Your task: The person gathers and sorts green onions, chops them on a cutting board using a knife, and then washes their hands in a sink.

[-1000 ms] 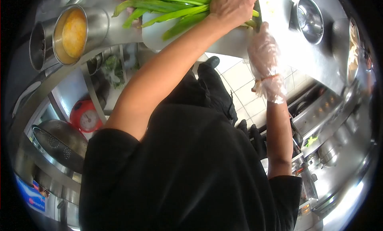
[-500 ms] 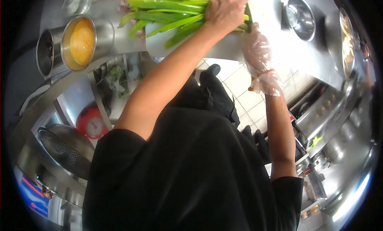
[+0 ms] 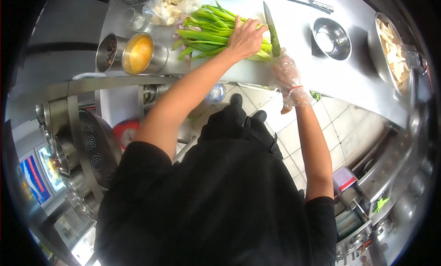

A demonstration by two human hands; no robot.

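Note:
A bunch of scallions (image 3: 206, 31) lies across a white cutting board (image 3: 243, 4), its cut end toward the right. My left hand (image 3: 246, 37), bare, presses down on the bunch near that end with curled fingers. In a clear plastic glove, my right hand (image 3: 285, 70) grips a kitchen knife (image 3: 271, 27). The blade points away from me, just right of the scallion ends; the handle is hidden in my fist. A rubber band circles the glove at the wrist.
Left of the board stand a metal pot of orange-yellow liquid (image 3: 139, 54), a pot with dark contents (image 3: 108, 52) and a bag of pale pieces (image 3: 167, 8). A steel bowl (image 3: 331, 38) and a large bowl of pale slices (image 3: 390, 50) are at right.
My view has shifted, so more of the counter and the whole blade show. My left hand still presses on the scallions and my right hand still holds the knife.

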